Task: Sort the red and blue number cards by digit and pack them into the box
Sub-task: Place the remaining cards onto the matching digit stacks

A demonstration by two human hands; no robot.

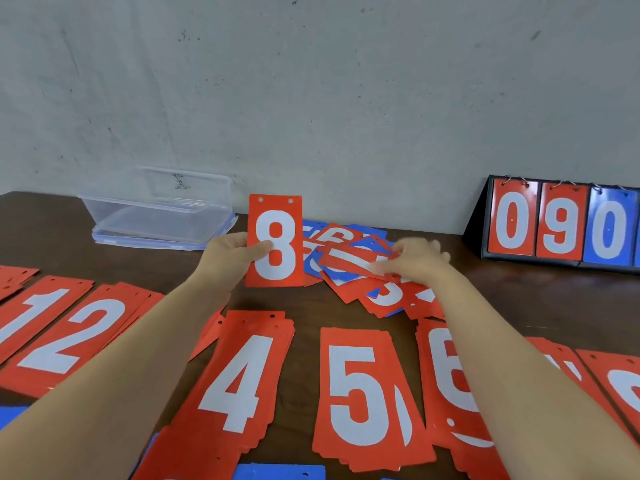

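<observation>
While the 8 card (pixel 281 237) is gripped upright by the left hand (pixel 230 253), a crosswise card (pixel 349 260) is pinched by the right hand (pixel 417 261).

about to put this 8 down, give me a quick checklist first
1. 8 card gripped by left hand: ok, thumb on its face.
2. Digit and colour read: ok, a red 8.
3. Stack of 8s to take it: cannot tell, the rightmost stack is cut off by the frame edge.
4. Right hand free: not ok, it pinches a red card at the pile.
5. Way to the right side clear: not ok, the right forearm lies across the 6 stack.
6. Box open: ok, at the back left.
</observation>
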